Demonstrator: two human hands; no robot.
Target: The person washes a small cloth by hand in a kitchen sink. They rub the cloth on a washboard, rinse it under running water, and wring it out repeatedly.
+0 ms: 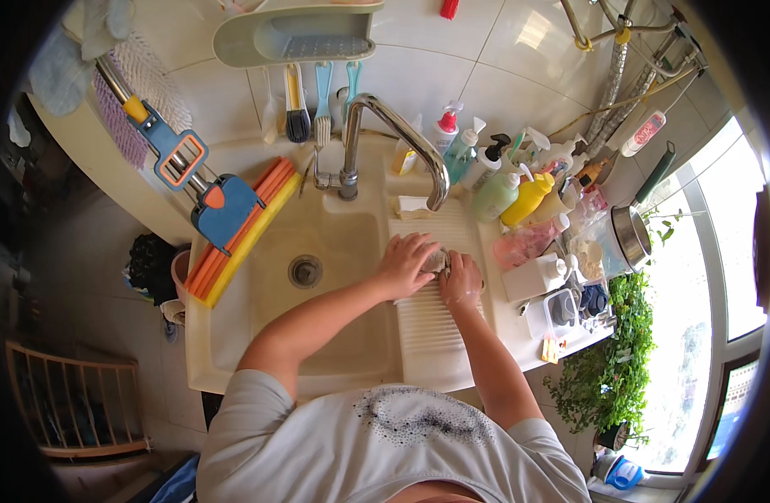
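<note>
A small crumpled grey cloth (435,263) lies on the ribbed washboard (426,327) beside the sink basin. My left hand (408,265) rests at its left side with the fingers spread over its edge. On its right side my right hand (461,281) is closed on the cloth, its fingers bent; white suds show near the wrist. Part of the cloth is hidden under both hands. A bar of soap (414,204) sits at the board's top, below the spout of the chrome faucet (385,113).
A sponge mop (225,210) leans across the basin's left rim. Pump bottles (496,197), a white jug (534,278) and a plastic container (551,314) crowd the right ledge. Brushes (323,107) hang behind the basin, whose drain (305,271) is uncovered.
</note>
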